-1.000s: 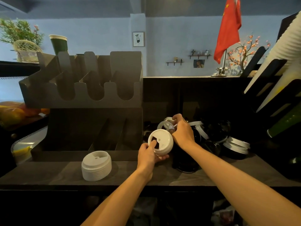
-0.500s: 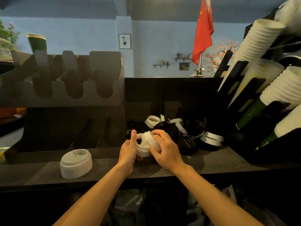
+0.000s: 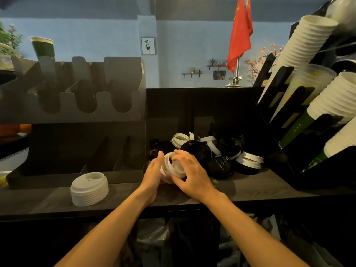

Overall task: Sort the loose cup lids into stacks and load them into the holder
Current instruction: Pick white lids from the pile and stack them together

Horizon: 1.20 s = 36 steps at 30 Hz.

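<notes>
Gripping a few nested white lids [image 3: 170, 166] from both sides: left hand [image 3: 153, 172] cradling the left edge, thumb up; right hand [image 3: 190, 170] curled over the top. Just beyond the right hand, a loose pile of black and white lids [image 3: 219, 155]. Well left of the left hand, a tidy white stack [image 3: 89, 188] on the counter [image 3: 250, 187], below the holder [image 3: 77, 106].

Lid stack [image 3: 89, 189] left of hands; loose lids [image 3: 221, 151] behind.

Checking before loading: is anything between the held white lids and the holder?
Nothing visible does. The held white lids are right of the holder, its upper slots open; the lid stack stands before the lower bays.
</notes>
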{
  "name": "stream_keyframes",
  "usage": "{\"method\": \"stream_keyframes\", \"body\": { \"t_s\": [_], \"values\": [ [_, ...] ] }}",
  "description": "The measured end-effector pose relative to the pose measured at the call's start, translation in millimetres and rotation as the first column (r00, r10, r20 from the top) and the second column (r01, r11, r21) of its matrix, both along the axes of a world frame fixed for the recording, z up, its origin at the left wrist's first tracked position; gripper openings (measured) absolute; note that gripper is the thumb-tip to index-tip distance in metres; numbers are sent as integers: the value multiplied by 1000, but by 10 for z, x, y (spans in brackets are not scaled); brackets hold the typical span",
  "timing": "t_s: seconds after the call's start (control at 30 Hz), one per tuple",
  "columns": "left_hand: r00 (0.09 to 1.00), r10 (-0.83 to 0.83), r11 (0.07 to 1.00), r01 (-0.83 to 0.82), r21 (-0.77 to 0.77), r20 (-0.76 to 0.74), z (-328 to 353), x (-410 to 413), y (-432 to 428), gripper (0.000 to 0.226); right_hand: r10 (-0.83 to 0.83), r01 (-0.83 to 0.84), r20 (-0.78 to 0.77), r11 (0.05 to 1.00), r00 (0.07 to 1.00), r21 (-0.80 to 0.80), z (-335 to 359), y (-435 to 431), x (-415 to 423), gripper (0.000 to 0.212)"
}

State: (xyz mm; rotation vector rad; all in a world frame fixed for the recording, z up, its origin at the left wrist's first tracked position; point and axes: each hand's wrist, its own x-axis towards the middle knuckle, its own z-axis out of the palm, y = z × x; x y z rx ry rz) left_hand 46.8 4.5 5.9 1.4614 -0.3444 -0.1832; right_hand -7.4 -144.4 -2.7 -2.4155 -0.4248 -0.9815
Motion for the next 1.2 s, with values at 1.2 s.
{"method": "stream_keyframes", "body": {
  "t_s": [1.2],
  "values": [
    [992, -81, 991, 71, -111, -96, -6, 13, 17, 36, 65, -64, 45, 998, 997, -29, 31, -32, -26, 76]
  ]
}}
